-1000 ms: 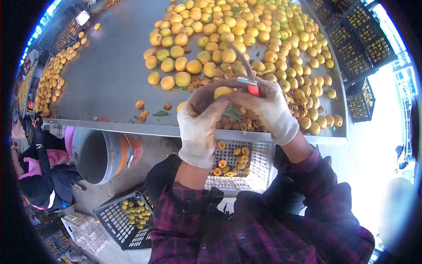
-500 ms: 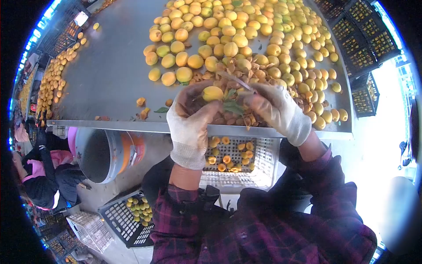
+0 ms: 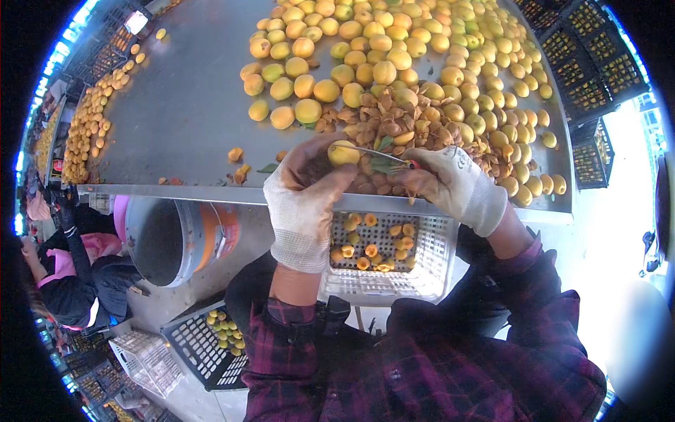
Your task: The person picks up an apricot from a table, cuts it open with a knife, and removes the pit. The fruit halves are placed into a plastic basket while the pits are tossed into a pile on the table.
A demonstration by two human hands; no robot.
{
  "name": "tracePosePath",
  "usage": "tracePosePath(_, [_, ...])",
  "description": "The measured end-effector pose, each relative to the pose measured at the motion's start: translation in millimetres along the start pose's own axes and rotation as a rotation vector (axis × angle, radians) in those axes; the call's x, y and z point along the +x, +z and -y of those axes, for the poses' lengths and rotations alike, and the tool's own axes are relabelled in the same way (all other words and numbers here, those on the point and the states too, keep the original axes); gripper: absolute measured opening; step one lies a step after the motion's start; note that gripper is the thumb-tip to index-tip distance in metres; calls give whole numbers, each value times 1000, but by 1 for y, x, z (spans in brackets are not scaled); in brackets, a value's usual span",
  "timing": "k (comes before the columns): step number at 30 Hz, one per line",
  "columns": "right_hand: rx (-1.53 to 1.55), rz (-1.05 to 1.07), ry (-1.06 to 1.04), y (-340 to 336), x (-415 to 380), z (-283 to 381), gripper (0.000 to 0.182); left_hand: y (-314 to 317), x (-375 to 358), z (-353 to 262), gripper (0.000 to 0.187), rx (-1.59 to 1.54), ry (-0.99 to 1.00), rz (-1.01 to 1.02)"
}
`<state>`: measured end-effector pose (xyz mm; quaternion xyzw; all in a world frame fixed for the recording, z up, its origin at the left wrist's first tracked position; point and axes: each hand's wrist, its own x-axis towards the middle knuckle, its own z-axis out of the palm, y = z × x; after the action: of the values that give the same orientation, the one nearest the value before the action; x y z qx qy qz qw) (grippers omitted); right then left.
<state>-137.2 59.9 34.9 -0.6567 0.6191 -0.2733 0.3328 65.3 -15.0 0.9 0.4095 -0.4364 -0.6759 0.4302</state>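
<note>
Yellow fruit (image 3: 344,154), one, round, without clear long axis: pinched between thumb and forefinger of the gloved left hand (image 3: 299,190), the nearer hand. Knife (image 3: 374,151), one, thin-bladed: handle wrapped by the curled fingers of the gloved right hand (image 3: 453,184), which lie just right of the fruit. Blade pointing leftward from those fingers, slanting slightly away from the body, its end reaching the fruit's upper part; whether it breaks the skin is too small to tell. Brown scraps (image 3: 401,116), heap: beyond the fingers, on the table (image 3: 183,133). White crate (image 3: 432,264), holding cut fruit (image 3: 370,250): bodyward of the fingers, below the table edge.
</note>
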Motion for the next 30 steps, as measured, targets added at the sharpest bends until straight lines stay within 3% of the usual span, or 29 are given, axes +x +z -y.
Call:
tracePosePath(8, [-75,39,73,1,-1,4,28,-3,-1,0,39,30,14,7])
tracePosePath(10, [-168,10,33,5,-2,-5,38,-3,-2,-1,38,52,22,7])
tracePosePath(13, [-211,9,75,10,-5,-3,39,-2,-4,-1,36,46,35,0])
tracePosePath(18, [-153,4,78,17,-5,3,39,-2,-3,-2,34,-23,5,0])
tracePosePath(21, [-72,-78,37,38,0,-9,39,-1,0,6,30,-183,3,34])
tracePosePath(23, [7,-107,43,45,5,-8,39,5,5,10,25,-482,-46,-48])
tracePosePath(26, [90,-99,55,46,12,-3,37,11,9,5,22,-470,1,-32])
tracePosePath(29, [-74,-140,-17,52,13,-2,36,14,4,-6,23,-288,3,-90])
tracePosePath(30, [29,-129,2,57,12,-2,37,13,4,-5,23,-289,5,-93])
